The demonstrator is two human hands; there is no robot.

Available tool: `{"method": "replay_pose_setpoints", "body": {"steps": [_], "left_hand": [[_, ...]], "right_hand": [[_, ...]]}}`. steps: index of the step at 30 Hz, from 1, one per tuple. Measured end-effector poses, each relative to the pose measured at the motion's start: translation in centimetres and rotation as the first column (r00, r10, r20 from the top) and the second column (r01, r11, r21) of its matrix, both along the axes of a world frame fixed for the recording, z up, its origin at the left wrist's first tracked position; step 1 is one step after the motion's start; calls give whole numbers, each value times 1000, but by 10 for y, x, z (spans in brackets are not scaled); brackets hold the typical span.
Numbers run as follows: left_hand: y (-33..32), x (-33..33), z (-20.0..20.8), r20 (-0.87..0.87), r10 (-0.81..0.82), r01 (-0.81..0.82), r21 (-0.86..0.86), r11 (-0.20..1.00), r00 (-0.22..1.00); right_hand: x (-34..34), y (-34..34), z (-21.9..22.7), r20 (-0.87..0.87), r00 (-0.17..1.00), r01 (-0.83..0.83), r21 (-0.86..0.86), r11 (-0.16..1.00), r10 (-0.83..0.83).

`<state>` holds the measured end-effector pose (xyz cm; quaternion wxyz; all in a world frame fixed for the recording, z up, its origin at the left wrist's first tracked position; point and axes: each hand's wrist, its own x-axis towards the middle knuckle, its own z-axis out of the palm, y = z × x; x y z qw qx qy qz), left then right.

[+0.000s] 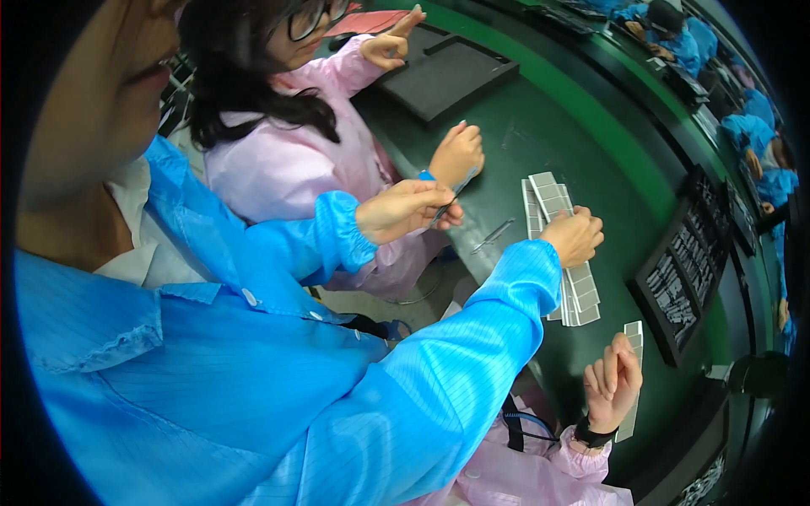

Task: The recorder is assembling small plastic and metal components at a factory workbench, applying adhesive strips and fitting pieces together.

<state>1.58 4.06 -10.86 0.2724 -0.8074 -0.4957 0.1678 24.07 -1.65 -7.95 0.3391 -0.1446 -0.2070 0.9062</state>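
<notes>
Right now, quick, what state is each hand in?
Left hand: closed, pinching a thin dark tool.
Right hand: fingers bent over the grey segmented strips; whether it grips one can't be told.

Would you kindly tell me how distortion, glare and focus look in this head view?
In the head view, the green table's far edge curves and the picture's corners go black; sheen brightens the right sleeve; the strips look fairly sharp, distant workers softer.
</notes>
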Motion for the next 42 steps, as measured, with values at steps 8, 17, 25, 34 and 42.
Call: {"method": "replay_pose_setpoints", "body": {"steps": [8,17,25,34,42], "left_hand": [[7,17,-9,-23,211,-212,-99,972,977],[-23,20,49,-112,308,-314,-45,948,945],[-59,15,29,-449,595,-503,318,803,666],[-72,10,93,-433,592,-473,358,805,680],[-69,11,90,-562,633,-564,322,760,532]], "right_hand": [[18,1,1,3,1000,-5,9,1000,5],[27,5,1,-1,1000,16,-21,1000,-16],[15,2,1,27,999,25,-44,999,-23],[13,1,3,53,997,57,-26,998,-56],[15,4,-1,55,996,67,-7,998,-67]]}}
